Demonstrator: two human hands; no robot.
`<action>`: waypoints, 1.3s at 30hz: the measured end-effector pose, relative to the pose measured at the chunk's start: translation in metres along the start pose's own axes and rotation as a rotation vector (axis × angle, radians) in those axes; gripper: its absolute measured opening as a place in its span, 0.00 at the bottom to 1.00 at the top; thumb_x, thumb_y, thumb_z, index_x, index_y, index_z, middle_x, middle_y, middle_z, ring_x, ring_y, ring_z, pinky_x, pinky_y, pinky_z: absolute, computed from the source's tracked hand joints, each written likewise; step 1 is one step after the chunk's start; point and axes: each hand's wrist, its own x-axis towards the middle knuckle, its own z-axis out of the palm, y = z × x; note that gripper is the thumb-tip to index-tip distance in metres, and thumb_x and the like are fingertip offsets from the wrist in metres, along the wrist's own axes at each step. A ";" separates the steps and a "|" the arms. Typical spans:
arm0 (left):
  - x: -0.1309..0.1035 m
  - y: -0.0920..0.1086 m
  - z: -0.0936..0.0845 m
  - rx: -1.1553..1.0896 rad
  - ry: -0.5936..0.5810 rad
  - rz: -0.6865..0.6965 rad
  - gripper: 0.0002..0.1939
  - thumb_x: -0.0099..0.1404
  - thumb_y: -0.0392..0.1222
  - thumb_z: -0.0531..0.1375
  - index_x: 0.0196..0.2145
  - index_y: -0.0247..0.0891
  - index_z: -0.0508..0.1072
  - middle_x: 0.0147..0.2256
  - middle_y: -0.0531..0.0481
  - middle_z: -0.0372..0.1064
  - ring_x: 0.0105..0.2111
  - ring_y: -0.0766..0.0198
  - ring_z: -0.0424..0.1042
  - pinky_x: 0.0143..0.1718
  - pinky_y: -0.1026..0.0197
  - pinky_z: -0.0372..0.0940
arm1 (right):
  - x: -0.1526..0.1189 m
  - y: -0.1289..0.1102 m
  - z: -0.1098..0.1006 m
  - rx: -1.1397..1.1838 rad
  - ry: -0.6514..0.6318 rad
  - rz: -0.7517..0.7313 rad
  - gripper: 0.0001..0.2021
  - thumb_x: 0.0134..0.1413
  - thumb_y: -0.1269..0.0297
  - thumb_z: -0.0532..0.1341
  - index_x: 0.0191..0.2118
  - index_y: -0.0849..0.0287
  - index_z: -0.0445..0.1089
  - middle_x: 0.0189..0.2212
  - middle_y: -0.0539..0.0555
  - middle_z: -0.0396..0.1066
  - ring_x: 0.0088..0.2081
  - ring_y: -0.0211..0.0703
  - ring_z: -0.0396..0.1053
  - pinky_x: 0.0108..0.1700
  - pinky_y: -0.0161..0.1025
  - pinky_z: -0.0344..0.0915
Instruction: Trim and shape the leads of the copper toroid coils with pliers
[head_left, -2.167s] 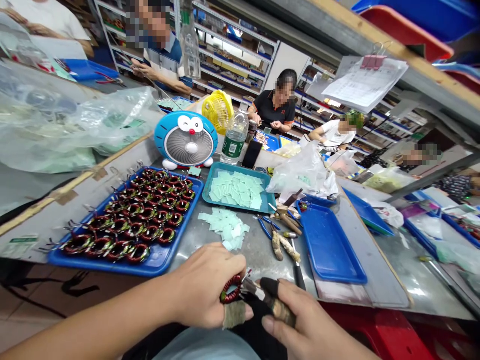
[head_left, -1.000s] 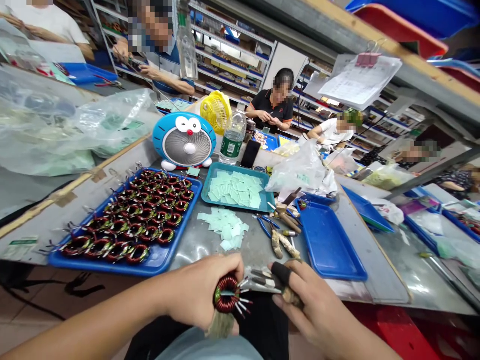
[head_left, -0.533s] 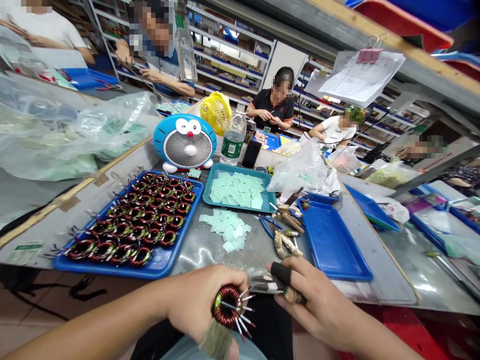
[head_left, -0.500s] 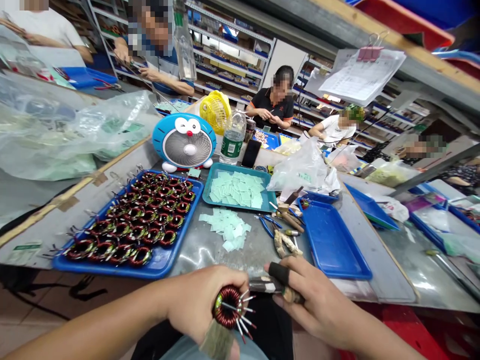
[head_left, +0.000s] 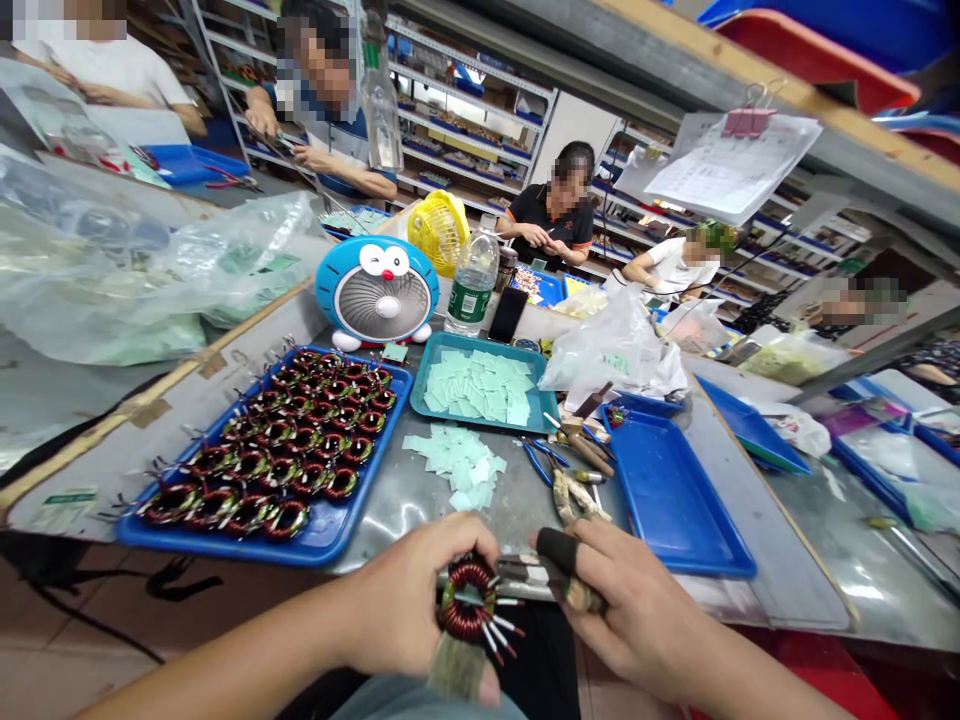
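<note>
My left hand (head_left: 409,600) is closed around a copper-wound toroidal coil (head_left: 469,606), its ring facing me. Several white-sleeved leads (head_left: 499,632) stick out of the coil towards the lower right. A pale strip shows across the coil's hole; I cannot tell what it is. Tan wrapping covers my left thumb below the ring. My right hand (head_left: 619,590), a black cover on its index finger, grips a hand tool (head_left: 525,570) with a brownish handle and a flat, partly dark shaft. The shaft points left at the coil's upper right edge; whether they touch is unclear.
A blue tray (head_left: 322,545) of similar coils lies left. Pale green paper pieces fill a teal tray (head_left: 544,415), with a loose pile (head_left: 461,465) before it. Pliers (head_left: 574,495), another blue tray (head_left: 675,490), a cartoon fan (head_left: 379,290) and a bottle (head_left: 471,285) stand around. Co-workers sit beyond.
The coil has turned slightly in my left hand, and its leads now point more to the right. The coil and the tool's shaft are closer together. The view has shifted a little.
</note>
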 end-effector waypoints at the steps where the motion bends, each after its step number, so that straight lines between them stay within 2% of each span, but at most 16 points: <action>1: 0.000 -0.001 0.002 0.075 0.062 0.045 0.33 0.43 0.59 0.76 0.40 0.41 0.70 0.37 0.51 0.69 0.35 0.60 0.67 0.39 0.58 0.66 | 0.000 0.000 0.001 -0.009 0.018 0.008 0.07 0.59 0.76 0.55 0.39 0.58 0.67 0.37 0.55 0.66 0.39 0.46 0.62 0.39 0.42 0.58; 3: 0.001 -0.002 0.009 0.185 0.150 0.133 0.29 0.50 0.54 0.74 0.44 0.41 0.70 0.40 0.49 0.71 0.40 0.56 0.70 0.55 0.48 0.64 | 0.001 -0.002 0.000 -0.022 0.043 0.021 0.06 0.58 0.76 0.55 0.37 0.59 0.67 0.37 0.56 0.66 0.38 0.46 0.62 0.39 0.42 0.57; 5: 0.002 -0.002 0.017 0.198 0.214 0.171 0.24 0.55 0.50 0.72 0.45 0.41 0.69 0.39 0.50 0.72 0.41 0.56 0.72 0.62 0.44 0.58 | 0.003 -0.003 -0.005 -0.017 0.040 0.028 0.07 0.58 0.75 0.56 0.40 0.59 0.69 0.37 0.56 0.66 0.39 0.46 0.62 0.39 0.42 0.56; 7: 0.001 -0.001 0.026 0.145 0.266 0.175 0.22 0.56 0.48 0.70 0.43 0.41 0.67 0.39 0.49 0.72 0.38 0.58 0.73 0.57 0.48 0.65 | 0.006 -0.002 -0.013 0.018 0.020 0.028 0.13 0.59 0.74 0.57 0.48 0.58 0.71 0.37 0.55 0.67 0.39 0.46 0.62 0.40 0.41 0.57; 8: 0.001 0.000 0.029 0.109 0.275 0.177 0.21 0.56 0.47 0.70 0.42 0.40 0.67 0.40 0.47 0.73 0.36 0.59 0.73 0.50 0.53 0.69 | 0.007 -0.001 -0.017 0.051 0.002 0.022 0.17 0.59 0.74 0.57 0.53 0.57 0.70 0.38 0.55 0.67 0.39 0.46 0.63 0.40 0.41 0.57; 10: -0.002 0.003 0.033 0.055 0.267 0.194 0.20 0.56 0.46 0.70 0.41 0.40 0.66 0.41 0.46 0.73 0.32 0.62 0.73 0.36 0.60 0.70 | 0.008 0.001 -0.024 0.134 -0.026 -0.003 0.22 0.60 0.73 0.58 0.59 0.54 0.67 0.39 0.54 0.68 0.40 0.44 0.64 0.41 0.40 0.58; 13: -0.009 0.009 0.032 0.045 0.243 0.230 0.20 0.56 0.43 0.70 0.41 0.41 0.66 0.40 0.47 0.73 0.33 0.61 0.74 0.33 0.62 0.68 | 0.006 0.001 -0.024 0.246 -0.039 -0.015 0.22 0.61 0.70 0.60 0.60 0.52 0.67 0.38 0.52 0.69 0.39 0.42 0.65 0.41 0.39 0.59; 17: -0.021 0.009 0.028 0.069 0.165 0.259 0.23 0.52 0.44 0.74 0.40 0.43 0.66 0.38 0.50 0.72 0.39 0.58 0.74 0.40 0.61 0.69 | -0.002 -0.008 0.002 0.423 -0.046 0.031 0.16 0.61 0.69 0.60 0.54 0.53 0.72 0.35 0.51 0.69 0.36 0.40 0.65 0.39 0.37 0.59; 21: -0.024 0.004 0.019 0.073 0.080 0.187 0.23 0.53 0.45 0.73 0.40 0.44 0.66 0.37 0.53 0.71 0.40 0.59 0.74 0.42 0.62 0.69 | -0.006 -0.017 0.032 0.612 -0.010 0.162 0.08 0.61 0.65 0.62 0.45 0.56 0.74 0.33 0.51 0.67 0.35 0.40 0.65 0.38 0.36 0.59; 25: -0.020 -0.002 0.003 0.169 0.032 0.166 0.21 0.56 0.46 0.72 0.38 0.43 0.64 0.31 0.58 0.66 0.33 0.65 0.69 0.58 0.53 0.63 | -0.006 -0.013 0.045 0.564 0.001 0.251 0.18 0.64 0.61 0.64 0.59 0.49 0.71 0.43 0.53 0.70 0.45 0.44 0.68 0.49 0.39 0.62; 27: -0.018 -0.006 -0.003 0.231 0.072 0.176 0.20 0.57 0.45 0.71 0.38 0.43 0.64 0.31 0.59 0.65 0.31 0.65 0.67 0.62 0.49 0.59 | -0.009 -0.013 0.060 0.671 0.114 0.381 0.23 0.65 0.57 0.64 0.64 0.46 0.66 0.49 0.54 0.70 0.51 0.46 0.67 0.56 0.42 0.61; 28: -0.017 -0.009 -0.004 0.258 0.101 0.170 0.20 0.57 0.45 0.71 0.38 0.43 0.64 0.31 0.58 0.64 0.32 0.64 0.67 0.62 0.48 0.59 | -0.011 -0.014 0.071 0.781 0.202 0.468 0.23 0.66 0.55 0.63 0.64 0.46 0.65 0.50 0.54 0.70 0.52 0.46 0.67 0.57 0.42 0.61; 30: -0.017 -0.015 -0.003 0.294 0.159 0.141 0.19 0.58 0.45 0.71 0.38 0.42 0.64 0.32 0.56 0.65 0.35 0.61 0.68 0.57 0.48 0.62 | -0.015 -0.020 0.096 1.072 0.370 0.625 0.26 0.66 0.49 0.63 0.65 0.48 0.63 0.42 0.52 0.71 0.43 0.42 0.69 0.49 0.39 0.65; 33: -0.018 -0.025 0.002 0.256 0.223 0.044 0.19 0.59 0.45 0.70 0.41 0.43 0.64 0.37 0.52 0.65 0.38 0.58 0.68 0.43 0.55 0.65 | -0.016 -0.032 0.125 1.328 0.346 0.619 0.28 0.63 0.46 0.65 0.63 0.52 0.64 0.36 0.50 0.69 0.37 0.39 0.68 0.43 0.37 0.65; 36: -0.024 -0.028 0.007 0.049 0.216 -0.081 0.23 0.60 0.45 0.70 0.47 0.44 0.61 0.37 0.53 0.63 0.34 0.63 0.64 0.34 0.61 0.62 | -0.006 -0.040 0.126 1.351 0.363 0.551 0.27 0.63 0.49 0.67 0.63 0.51 0.64 0.46 0.53 0.72 0.45 0.41 0.70 0.52 0.38 0.65; 39: -0.031 -0.025 0.009 -0.288 0.162 -0.153 0.27 0.63 0.51 0.69 0.49 0.45 0.58 0.38 0.54 0.63 0.35 0.65 0.63 0.38 0.62 0.61 | 0.008 -0.040 0.112 1.289 0.443 0.527 0.26 0.64 0.51 0.66 0.62 0.51 0.64 0.53 0.55 0.71 0.50 0.43 0.70 0.56 0.39 0.64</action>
